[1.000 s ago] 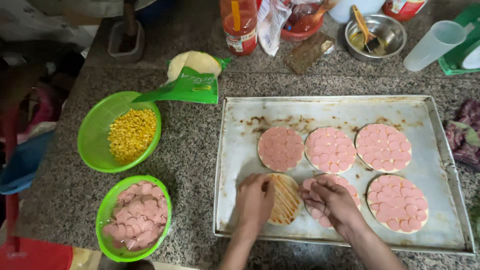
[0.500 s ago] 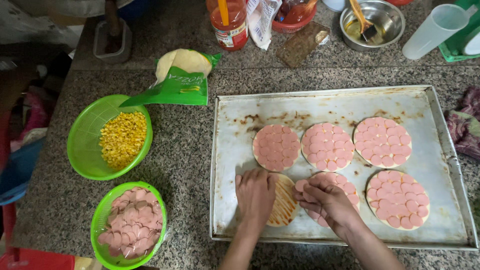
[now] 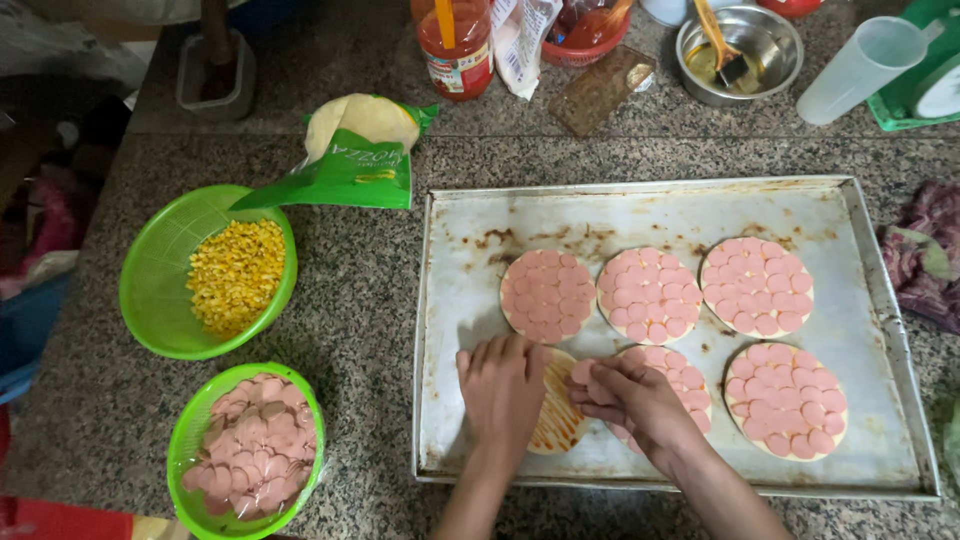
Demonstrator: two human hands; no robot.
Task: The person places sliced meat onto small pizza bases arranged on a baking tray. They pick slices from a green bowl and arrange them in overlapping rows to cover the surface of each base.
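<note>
Both hands down on a battered metal baking tray [image 3: 640, 215], at its near left corner.

Left hand [image 3: 502, 385] flat and open on a round sauce-streaked dough base [image 3: 560, 415]; right hand [image 3: 635, 400] pinching what looks like pink sausage slices [image 3: 583, 372] just beside it. Five slice-covered rounds [image 3: 650, 296] lying right and far; green bowl of slices [image 3: 255, 450] on granite worktop [image 3: 360, 300], near left.

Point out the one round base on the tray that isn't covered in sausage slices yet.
It is the front-left base, under the left hand and beside the right hand. It shows only orange sauce stripes; the other five rounds on the tray are covered with pink slices.
</note>
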